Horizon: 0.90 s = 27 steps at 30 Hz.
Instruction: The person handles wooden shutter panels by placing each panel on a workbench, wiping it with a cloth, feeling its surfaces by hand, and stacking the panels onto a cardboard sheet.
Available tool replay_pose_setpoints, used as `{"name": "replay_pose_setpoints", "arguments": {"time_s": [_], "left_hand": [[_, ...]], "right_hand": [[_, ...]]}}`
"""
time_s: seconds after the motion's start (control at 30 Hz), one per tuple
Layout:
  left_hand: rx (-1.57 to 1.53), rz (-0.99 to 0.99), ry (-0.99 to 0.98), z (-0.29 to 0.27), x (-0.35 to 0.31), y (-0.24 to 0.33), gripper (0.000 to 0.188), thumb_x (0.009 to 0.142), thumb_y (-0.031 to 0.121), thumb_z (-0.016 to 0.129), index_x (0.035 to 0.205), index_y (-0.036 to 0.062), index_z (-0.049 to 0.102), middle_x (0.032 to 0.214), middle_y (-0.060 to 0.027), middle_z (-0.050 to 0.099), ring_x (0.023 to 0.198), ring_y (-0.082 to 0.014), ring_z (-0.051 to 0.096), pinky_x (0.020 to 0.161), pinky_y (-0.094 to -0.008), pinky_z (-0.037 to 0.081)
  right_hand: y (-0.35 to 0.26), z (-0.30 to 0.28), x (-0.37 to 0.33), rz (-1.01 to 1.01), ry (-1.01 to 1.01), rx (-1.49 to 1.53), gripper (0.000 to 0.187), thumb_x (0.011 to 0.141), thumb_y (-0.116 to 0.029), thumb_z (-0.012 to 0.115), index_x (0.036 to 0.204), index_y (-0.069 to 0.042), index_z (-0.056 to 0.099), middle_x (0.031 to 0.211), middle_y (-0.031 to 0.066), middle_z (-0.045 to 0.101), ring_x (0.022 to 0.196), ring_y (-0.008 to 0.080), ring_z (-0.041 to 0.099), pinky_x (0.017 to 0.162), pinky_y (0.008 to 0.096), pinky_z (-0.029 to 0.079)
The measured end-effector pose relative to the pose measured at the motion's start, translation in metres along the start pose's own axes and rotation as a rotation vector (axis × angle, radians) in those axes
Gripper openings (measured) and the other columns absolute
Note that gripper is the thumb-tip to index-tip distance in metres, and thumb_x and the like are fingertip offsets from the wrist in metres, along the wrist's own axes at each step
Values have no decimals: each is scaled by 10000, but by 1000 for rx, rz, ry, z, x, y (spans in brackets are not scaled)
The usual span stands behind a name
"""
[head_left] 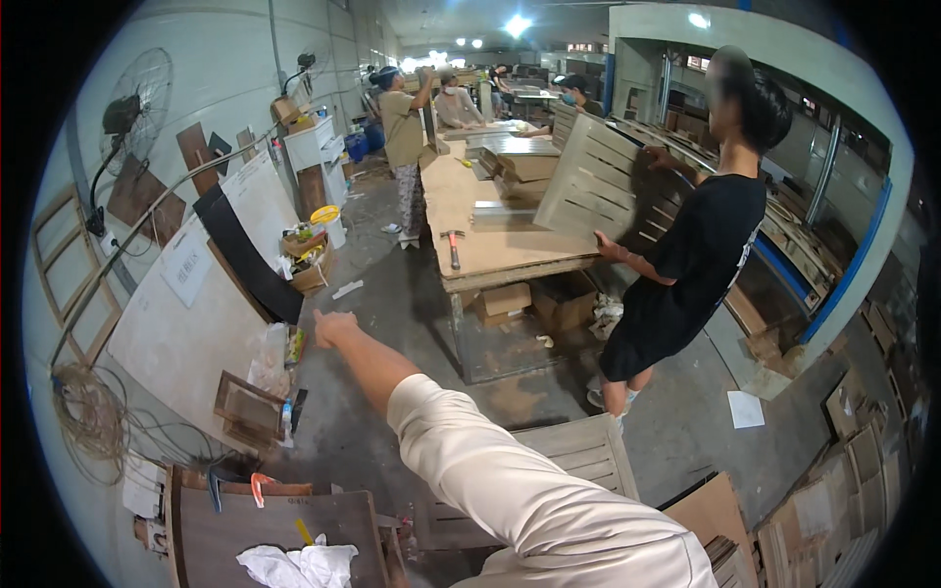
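Observation:
My right arm, in a pale beige sleeve, reaches from the lower right across the picture toward the far left. At its end my right hand hangs in the air over the floor, one finger stretched out and the others seeming curled. Nothing shows in it, and it touches nothing. A whitish strip lies on the floor just beyond it. My left hand is out of view. Below my sleeve stands a slatted grey-brown wooden panel. At right, a person in black tilts a similar slatted panel at the workbench.
The long wooden workbench carries a hammer and stacked panels. Cardboard boxes sit beneath it. Large boards lean along the left wall. A dark table with a white cloth stands at lower left. Other people work farther back.

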<state>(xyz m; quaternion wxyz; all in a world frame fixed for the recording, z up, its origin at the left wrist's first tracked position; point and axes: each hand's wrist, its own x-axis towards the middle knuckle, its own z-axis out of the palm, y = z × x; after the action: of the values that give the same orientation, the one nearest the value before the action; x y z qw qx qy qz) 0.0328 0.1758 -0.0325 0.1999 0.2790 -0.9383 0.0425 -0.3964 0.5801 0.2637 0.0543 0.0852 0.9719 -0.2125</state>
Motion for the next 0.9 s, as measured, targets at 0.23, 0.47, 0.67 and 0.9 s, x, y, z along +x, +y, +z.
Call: {"name": "replay_pose_setpoints", "arguments": {"time_s": [0.23, 0.47, 0.67, 0.9], "left_hand": [[-31, 33, 15, 8, 2, 15, 519, 935, 465, 439, 1278, 88, 538, 1300, -188, 526, 1203, -320, 501, 1002, -474, 382], [-15, -14, 11, 9, 2, -2, 525, 924, 491, 452, 1271, 110, 553, 1292, -178, 539, 1191, -317, 514, 992, -477, 391], [-27, -25, 27, 15, 0, -7, 530, 915, 513, 464, 1265, 129, 566, 1285, -169, 550, 1182, -313, 525, 984, -480, 398], [-39, -21, 40, 19, 2, -8, 536, 904, 539, 477, 1258, 150, 581, 1278, -160, 564, 1171, -309, 537, 974, -483, 407]], "right_hand": [[49, -5, -4, -30, -12, -104, 562, 733, -131, 575, 1283, -24, 520, 1198, 193, 614, 1083, 316, 620, 865, 433, 514], [26, -5, -49, -145, -68, -36, 258, 692, -76, 515, 831, 44, 697, 753, 178, 693, 650, 273, 696, 603, 370, 553], [43, -4, -55, -119, -63, -40, 244, 695, -98, 519, 795, 39, 694, 737, 178, 689, 674, 267, 696, 622, 380, 547], [76, 4, -51, -123, -37, -114, 242, 730, -117, 523, 824, 33, 689, 793, 188, 694, 707, 278, 700, 657, 389, 548]]}}
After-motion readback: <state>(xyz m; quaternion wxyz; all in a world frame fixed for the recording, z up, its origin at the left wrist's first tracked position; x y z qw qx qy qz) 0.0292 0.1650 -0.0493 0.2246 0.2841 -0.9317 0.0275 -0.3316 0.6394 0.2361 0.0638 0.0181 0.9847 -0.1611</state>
